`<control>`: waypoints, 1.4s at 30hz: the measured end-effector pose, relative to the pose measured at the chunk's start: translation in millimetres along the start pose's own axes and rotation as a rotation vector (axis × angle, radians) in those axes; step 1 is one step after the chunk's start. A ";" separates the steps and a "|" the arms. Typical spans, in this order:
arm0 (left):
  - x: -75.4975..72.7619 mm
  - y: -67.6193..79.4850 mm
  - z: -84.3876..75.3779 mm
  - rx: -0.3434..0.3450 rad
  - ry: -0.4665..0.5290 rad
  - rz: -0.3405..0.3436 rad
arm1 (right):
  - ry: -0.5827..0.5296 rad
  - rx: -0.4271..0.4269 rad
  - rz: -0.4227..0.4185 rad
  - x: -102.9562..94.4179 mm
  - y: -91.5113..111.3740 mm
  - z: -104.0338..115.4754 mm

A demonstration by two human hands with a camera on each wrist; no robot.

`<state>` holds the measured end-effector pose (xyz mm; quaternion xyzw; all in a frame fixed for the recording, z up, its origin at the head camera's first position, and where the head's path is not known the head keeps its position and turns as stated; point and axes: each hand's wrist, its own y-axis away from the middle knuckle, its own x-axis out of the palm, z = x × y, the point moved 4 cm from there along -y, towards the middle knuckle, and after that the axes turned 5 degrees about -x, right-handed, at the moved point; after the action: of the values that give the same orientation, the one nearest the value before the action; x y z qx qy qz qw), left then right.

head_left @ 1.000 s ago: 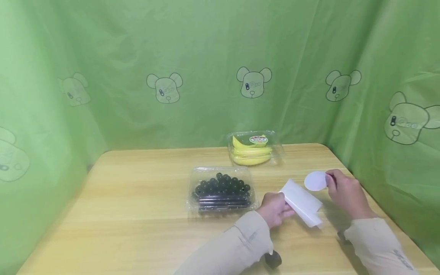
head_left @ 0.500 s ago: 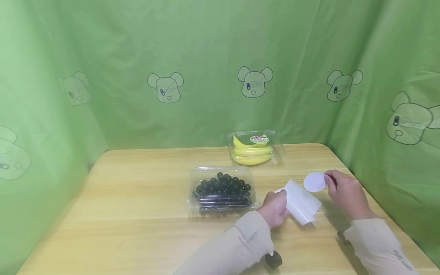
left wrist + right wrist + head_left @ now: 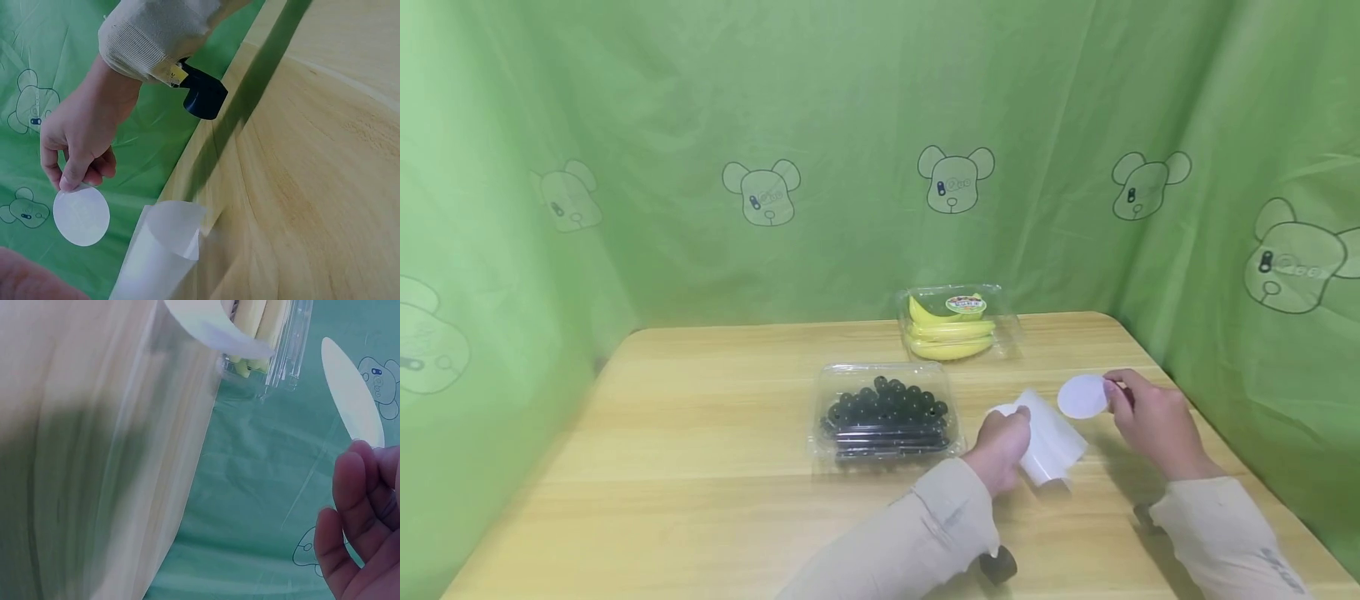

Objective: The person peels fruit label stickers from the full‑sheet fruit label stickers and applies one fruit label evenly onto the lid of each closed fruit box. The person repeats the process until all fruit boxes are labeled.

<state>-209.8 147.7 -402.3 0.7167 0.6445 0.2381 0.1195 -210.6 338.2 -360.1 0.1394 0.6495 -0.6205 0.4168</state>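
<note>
My left hand [image 3: 1000, 446] grips a curled, glossy white sheet [image 3: 1051, 437], thumb on top, just right of the grape box. In the left wrist view the sheet [image 3: 147, 265] bends into a loose roll above the table. Between thumb and fingers, my right hand [image 3: 1161, 421] pinches the edge of a round white sticker [image 3: 1082, 397], its plain side showing. The sticker [image 3: 355, 394] appears nearly edge-on in the right wrist view, apart from the sheet. A clear plastic box [image 3: 835, 375] of dark grapes [image 3: 883, 408] sits left of my left hand.
Behind the grapes, a clear box [image 3: 1007, 337] holds yellow bananas [image 3: 951, 333] and bears an oval label [image 3: 966, 305]. The wooden table [image 3: 700, 417] ends at a green curtain [image 3: 850, 100] at the back and sides. A dark wrist device [image 3: 997, 567] hangs under my left sleeve.
My left hand has turned the sheet, and its lower right end has swung left. My right hand has shifted slightly left with the round sticker. Both fruit boxes stay in place.
</note>
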 end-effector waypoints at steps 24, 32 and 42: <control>4.7 -6.9 -23.4 0.042 -0.031 0.393 | -0.012 -0.047 -0.048 -3.6 -2.8 15.8; 5.6 -14.6 -37.5 0.053 -0.051 0.479 | -0.020 -0.055 -0.046 -4.4 -2.5 17.6; 12.7 -27.9 -36.6 -0.071 0.237 0.506 | -0.061 -0.038 -0.002 -3.8 -1.4 19.2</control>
<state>-251.4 159.1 -381.8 0.8174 0.4459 0.3647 0.0052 -202.2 321.5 -354.2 0.1117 0.6483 -0.6124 0.4384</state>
